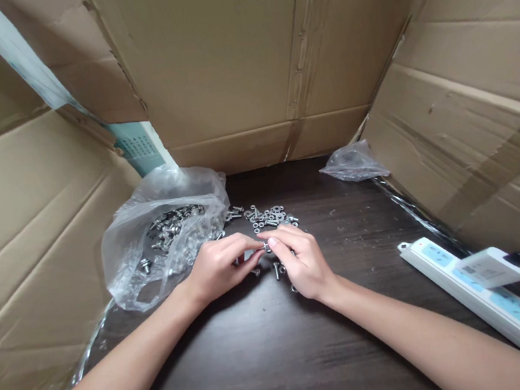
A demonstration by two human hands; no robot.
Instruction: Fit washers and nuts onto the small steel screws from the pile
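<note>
Soft, moderate light falls on the cardboard walls; the brown surface looks darkest just right of the plastic bag. Nearer than the bag and to its right, a pale glare spreads. The bag catches whitish highlights. Metal pieces beside it look soft-edged; print on the power strip, well right of it, blurs. Wide-angle distortion stretches the outer walls.

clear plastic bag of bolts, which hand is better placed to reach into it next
Probably the left hand: it is close beside the plastic bag, while the right hand is farther off. Both hold a small metal fastener, so the left would likely need to let go first.
</note>
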